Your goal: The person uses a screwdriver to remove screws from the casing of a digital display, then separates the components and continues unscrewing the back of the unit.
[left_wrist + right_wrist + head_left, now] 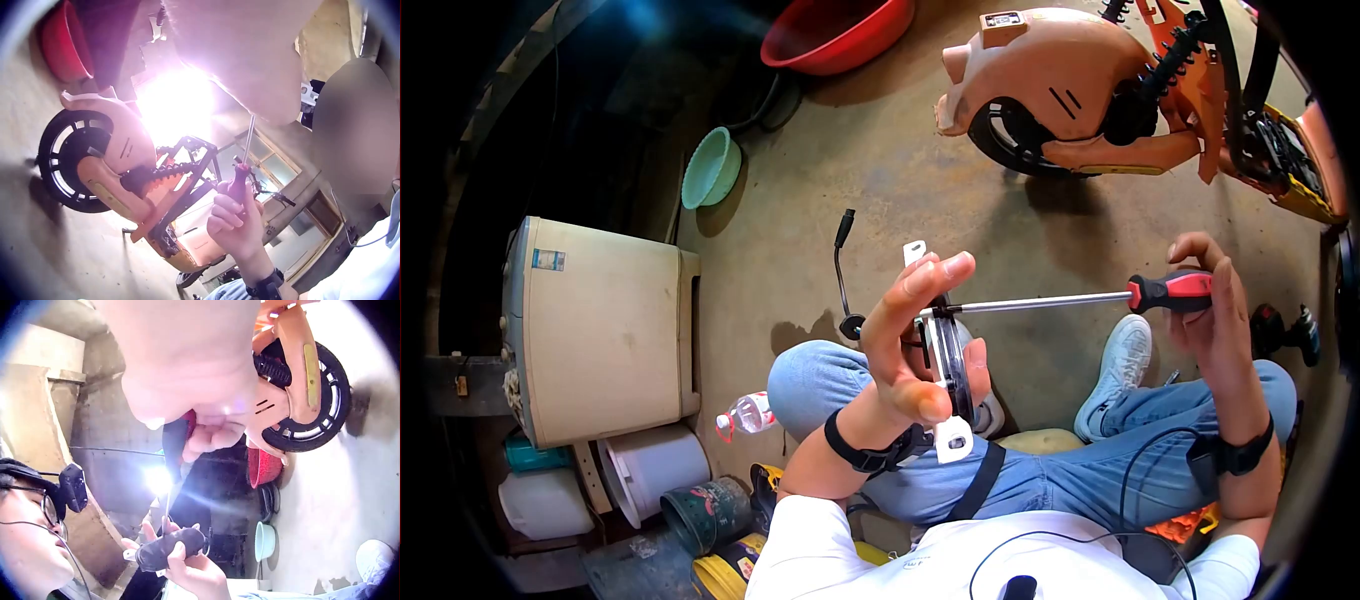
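Note:
My left hand (888, 345) grips an oval black housing (953, 370) with white slotted mounting tabs at its two ends, thumb and fingers on either side. A short black cable (841, 270) with a plug on its end sticks out beside it. In the right wrist view, the broad dark face of the housing (170, 549) shows between the fingers. My right hand (1222, 325) holds a red-and-black screwdriver (1170, 292) by its handle. Its long metal shaft points left, with the tip at the housing. In the left wrist view, the right fingers (226, 212) curl round the handle.
An orange electric scooter (1060, 80) stands on the floor ahead. A beige box-shaped appliance (605, 335) and a white bucket (655, 475) are at left. Farther off are a green basin (712, 168) and a red tub (835, 35). A power drill (1288, 333) lies at right, a plastic bottle (750, 413) by the left knee.

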{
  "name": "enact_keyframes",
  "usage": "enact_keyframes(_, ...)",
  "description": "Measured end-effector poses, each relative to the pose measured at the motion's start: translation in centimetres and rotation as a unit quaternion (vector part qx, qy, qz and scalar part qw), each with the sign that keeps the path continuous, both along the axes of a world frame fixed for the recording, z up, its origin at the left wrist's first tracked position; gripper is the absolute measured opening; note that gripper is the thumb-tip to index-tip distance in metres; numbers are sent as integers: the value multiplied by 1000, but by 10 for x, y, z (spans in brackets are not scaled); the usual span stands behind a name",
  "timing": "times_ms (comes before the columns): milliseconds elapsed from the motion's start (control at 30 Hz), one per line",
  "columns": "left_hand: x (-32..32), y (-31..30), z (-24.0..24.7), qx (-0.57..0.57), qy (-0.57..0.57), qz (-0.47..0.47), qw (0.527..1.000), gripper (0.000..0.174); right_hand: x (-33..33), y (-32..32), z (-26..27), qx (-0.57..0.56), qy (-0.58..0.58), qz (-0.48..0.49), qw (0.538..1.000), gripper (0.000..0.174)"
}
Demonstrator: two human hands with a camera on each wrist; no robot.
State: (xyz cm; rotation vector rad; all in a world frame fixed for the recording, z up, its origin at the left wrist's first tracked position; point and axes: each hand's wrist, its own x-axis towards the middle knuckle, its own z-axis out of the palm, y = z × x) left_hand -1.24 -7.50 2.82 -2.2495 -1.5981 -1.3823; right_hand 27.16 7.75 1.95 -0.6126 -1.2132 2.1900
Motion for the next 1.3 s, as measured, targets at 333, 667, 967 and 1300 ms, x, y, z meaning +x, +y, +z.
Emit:
enact_keyframes(333, 3, 6, -11, 44, -65, -26, 997, 98, -5, -4, -1, 78, -83, -70, 991, 56)
enact_keyframes(667, 0, 1, -3, -1, -1, 2, 1000, 108, -7, -4, -3, 105, -55, -89, 989, 51)
enact_keyframes(967, 6, 12, -17, 118, -141, -42, 982, 79, -22, -11, 4, 124, -43, -103, 986, 60)
enact_keyframes(1300, -1, 1, -2, -4, -7, -10, 1000, 110, -21, -10, 5, 118, -25, -69, 990, 60)
